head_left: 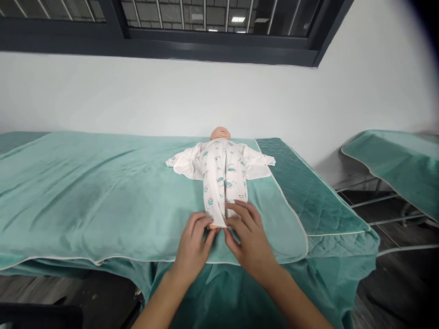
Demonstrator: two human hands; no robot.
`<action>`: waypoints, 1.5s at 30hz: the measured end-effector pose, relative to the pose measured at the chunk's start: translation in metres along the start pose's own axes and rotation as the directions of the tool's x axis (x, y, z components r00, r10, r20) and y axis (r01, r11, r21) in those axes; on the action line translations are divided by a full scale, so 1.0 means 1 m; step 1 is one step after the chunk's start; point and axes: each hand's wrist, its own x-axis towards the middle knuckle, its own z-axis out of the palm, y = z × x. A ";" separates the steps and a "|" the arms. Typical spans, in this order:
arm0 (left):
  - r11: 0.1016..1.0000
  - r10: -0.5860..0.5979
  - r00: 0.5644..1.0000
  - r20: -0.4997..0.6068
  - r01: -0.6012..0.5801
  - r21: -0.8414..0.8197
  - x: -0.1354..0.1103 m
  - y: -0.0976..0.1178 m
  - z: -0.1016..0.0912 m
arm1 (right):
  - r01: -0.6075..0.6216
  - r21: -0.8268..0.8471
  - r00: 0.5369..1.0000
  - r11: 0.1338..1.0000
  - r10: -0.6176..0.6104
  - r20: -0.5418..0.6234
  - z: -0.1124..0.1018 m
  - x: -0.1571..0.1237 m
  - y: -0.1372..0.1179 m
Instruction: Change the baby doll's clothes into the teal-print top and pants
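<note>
A baby doll [220, 133] lies on its back with its head towards the wall. It wears a white top [188, 161] with its sleeves spread out sideways. White baby pants [215, 183] with green and pink cartoon prints cover its front from chest to feet. My left hand [194, 244] pinches the left side of the hem of the left pant leg. Across from it, my right hand [247, 237] has thumb and fingertips closed on the right side of that hem. A bit of the doll's foot [213, 226] shows under the hem; the other foot is hidden.
The doll lies on a light green sheet [103, 196] over a bed with a darker quilted cover [318, 205]. Behind stands a white wall [137, 96] below a dark-framed window [212, 48]. Another green-covered bed [394, 155] with a metal frame is at the right.
</note>
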 end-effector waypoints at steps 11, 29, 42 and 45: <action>0.999 -0.015 0.996 -0.091 0.020 0.048 -0.016 -0.005 0.019 | -0.021 -0.014 0.999 1.000 0.021 0.034 0.015 -0.011 0.012; 0.954 0.021 0.974 0.225 -0.087 0.287 0.139 -0.101 0.007 | -0.180 -0.283 0.970 0.942 0.217 0.107 0.032 0.091 0.165; 0.915 0.133 0.907 0.400 -0.268 0.302 0.142 -0.100 0.016 | -0.060 -0.107 0.976 0.993 0.080 0.202 0.042 0.085 0.177; 0.922 0.165 0.902 0.398 -0.284 0.263 0.149 -0.098 0.019 | -0.072 -0.173 0.973 0.982 0.108 0.204 0.041 0.086 0.175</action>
